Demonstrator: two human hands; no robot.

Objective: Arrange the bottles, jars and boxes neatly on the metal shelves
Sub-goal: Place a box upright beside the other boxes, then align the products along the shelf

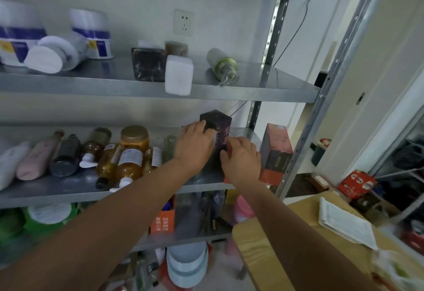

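1. Purple-black box (218,123) stands upright on the middle metal shelf (46,196), toward the right, between both hands.
2. Left hand (195,147) grips its left side up high. Right hand (242,161) grips its right edge lower down.
3. Pale writing runs down the box, too blurry to read.
4. Brown bottles (128,164) with white labels lie to the left. A red and black box (276,153) stands just right.

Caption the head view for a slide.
Tall dark purple box gripped by left hand and right hand on the middle shelf, beside toppled amber bottles.
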